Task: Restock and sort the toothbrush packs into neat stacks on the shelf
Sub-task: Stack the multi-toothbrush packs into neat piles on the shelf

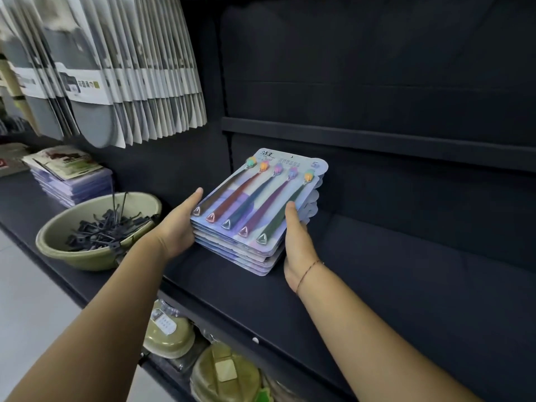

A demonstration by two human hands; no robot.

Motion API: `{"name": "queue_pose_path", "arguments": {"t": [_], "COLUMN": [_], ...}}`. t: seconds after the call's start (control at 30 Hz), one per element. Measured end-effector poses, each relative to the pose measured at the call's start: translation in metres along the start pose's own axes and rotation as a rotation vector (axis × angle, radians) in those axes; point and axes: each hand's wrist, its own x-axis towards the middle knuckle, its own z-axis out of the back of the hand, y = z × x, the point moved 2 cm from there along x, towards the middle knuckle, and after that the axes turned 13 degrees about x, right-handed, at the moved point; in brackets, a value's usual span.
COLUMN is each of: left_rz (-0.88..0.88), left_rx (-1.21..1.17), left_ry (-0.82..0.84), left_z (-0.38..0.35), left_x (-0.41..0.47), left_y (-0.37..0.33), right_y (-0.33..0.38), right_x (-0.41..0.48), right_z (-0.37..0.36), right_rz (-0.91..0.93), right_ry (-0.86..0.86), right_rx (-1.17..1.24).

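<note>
The stack of pale lilac blister-card toothbrush packs (255,204) sits in the middle of the frame on the black shelf board (377,271), its cards slightly fanned rather than flush. The top card shows five brushes with bright heads; the print above them is too small to read, and the packs below show only their edges.

The left hand (177,227) grips the stack's left side, thumb laid along the top card and fingers hidden under or behind it. The right hand (298,245), with a thin red thread bracelet (309,269) at the wrist, lies against the right side with its thumb on the top card's edge. Its fingers are out of sight, so I cannot tell whether it grips or only presses.

Left of the stack stands a round olive-green plastic bowl (58,245) of tangled black metal hooks (107,227), with a second purple pile of packs (75,184) behind it. Grey-and-white hanging packets (130,68) fill the upper left, blurred. Green wrapped goods (226,375) at the bottom edge are cut off.
</note>
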Motion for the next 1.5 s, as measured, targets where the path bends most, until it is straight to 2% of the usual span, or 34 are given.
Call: {"name": "queue_pose_path", "arguments": {"t": [0.1,0.27,0.43,0.53,0.73,0.93,1.0,1.13,1.27,1.4,1.5], "left_rz": [0.008,-0.123,-0.068,-0.048,-0.115,-0.141,-0.139,-0.176,-0.182,-0.144,-0.175], "left_rx": [-0.01,-0.044,-0.078,-0.091,-0.074,0.005,0.036,0.032,-0.041,0.091,0.117], "left_ry": [-0.047,-0.102,-0.388,-0.485,-0.465,-0.42,-0.375,-0.338,-0.509,-0.578,-0.492], "left_z": [-0.001,-0.004,-0.023,-0.03,-0.013,-0.019,-0.019,-0.023,-0.023,-0.027,-0.026], "left_x": [-0.004,-0.021,-0.019,-0.017,-0.02,-0.025,-0.026,-0.029,-0.032,-0.035,-0.035], "left_y": [0.0,0.014,0.021,0.018,0.021,0.026,0.027,0.028,0.03,0.032,0.032], "right_y": [0.003,-0.001,-0.023,-0.025,-0.017,-0.03,-0.032,-0.033,-0.022,-0.02,-0.019], "right_x": [-0.008,-0.036,-0.04,-0.034,-0.041,-0.065,-0.062,-0.06,-0.05,-0.041,-0.041], "right_z": [0.003,0.006,-0.023,-0.027,0.013,0.015,0.012,0.019,0.025,0.021,0.023], "right_rz": [0.019,0.118,0.159,0.162,0.03,0.066,0.06,0.136,0.289,0.378,0.41], "right_ry": [0.009,-0.003,-0.109,-0.109,0.0,0.239,0.263,0.25,0.073,-0.028,-0.035], "right_rx": [-0.033,-0.117,-0.181,-0.214,-0.097,-0.374,-0.429,-0.528,-0.708,-0.775,-0.795]}}
